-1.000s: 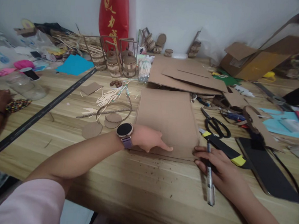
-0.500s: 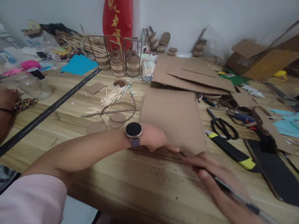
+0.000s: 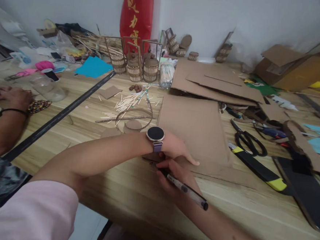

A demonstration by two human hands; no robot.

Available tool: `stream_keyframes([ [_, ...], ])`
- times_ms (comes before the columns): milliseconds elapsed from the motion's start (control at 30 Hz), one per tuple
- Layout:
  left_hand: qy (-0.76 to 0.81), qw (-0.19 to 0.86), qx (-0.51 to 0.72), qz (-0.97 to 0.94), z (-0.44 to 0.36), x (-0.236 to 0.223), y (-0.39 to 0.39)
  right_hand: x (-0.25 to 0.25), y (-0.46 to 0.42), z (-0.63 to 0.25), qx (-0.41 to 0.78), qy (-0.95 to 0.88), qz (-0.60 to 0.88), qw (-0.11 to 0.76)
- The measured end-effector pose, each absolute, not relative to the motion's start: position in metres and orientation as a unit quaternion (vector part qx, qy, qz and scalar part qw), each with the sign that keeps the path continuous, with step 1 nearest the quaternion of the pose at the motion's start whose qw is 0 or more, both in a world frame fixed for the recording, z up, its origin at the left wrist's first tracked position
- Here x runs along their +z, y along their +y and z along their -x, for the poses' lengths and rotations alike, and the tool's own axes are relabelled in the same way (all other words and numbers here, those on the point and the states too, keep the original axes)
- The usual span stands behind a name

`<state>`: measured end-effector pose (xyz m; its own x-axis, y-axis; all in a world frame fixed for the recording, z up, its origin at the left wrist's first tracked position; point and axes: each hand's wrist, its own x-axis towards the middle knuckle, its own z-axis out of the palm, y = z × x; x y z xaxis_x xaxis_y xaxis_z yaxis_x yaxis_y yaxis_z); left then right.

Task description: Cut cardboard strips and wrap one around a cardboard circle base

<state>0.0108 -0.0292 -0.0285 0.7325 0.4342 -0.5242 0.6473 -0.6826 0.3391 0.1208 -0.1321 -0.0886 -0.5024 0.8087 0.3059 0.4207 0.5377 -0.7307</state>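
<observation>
My left hand [image 3: 176, 147], with a round watch [image 3: 155, 134] on its wrist, lies stretched out on a brown cardboard sheet [image 3: 194, 118], one finger pointing right along its near edge. Close below that wrist, my right hand [image 3: 176, 178] is closed around a black-and-clear pen [image 3: 189, 193]. The pen's tip is by the left end of the sheet's near edge; the fingers hide it. A narrow cardboard strip [image 3: 234, 175] shows beyond the near edge. Scissors [image 3: 248, 138] and a yellow-and-black utility knife [image 3: 258, 167] lie right of the sheet.
Bamboo-like baskets [image 3: 150, 69] with tall handles stand at the back, beside stacked cardboard [image 3: 214, 78]. Short sticks [image 3: 128, 103] lie left of the sheet. A dark phone-like slab [image 3: 299, 195] is at right. Another person's hand [image 3: 19, 97] rests at far left near a jar [image 3: 51, 90].
My right hand has swept left with the pen, from the sheet's near right corner to below my left wrist. The left hand remains on the cardboard. The view has shifted slightly.
</observation>
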Motion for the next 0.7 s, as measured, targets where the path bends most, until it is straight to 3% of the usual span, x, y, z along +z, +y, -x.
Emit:
stream_keyframes([
  [100, 0.257, 0.26, -0.281, -0.887, -0.013, -0.0228, -0.0277, -0.0894, -0.1332, -0.1197, 0.295, -0.813, 0.38, 0.328],
  [700, 0.263, 0.257, -0.283, -0.886, -0.0143, -0.0196, -0.0283, -0.0951, -0.1296, -0.1156, 0.261, -0.811, 0.405, 0.332],
])
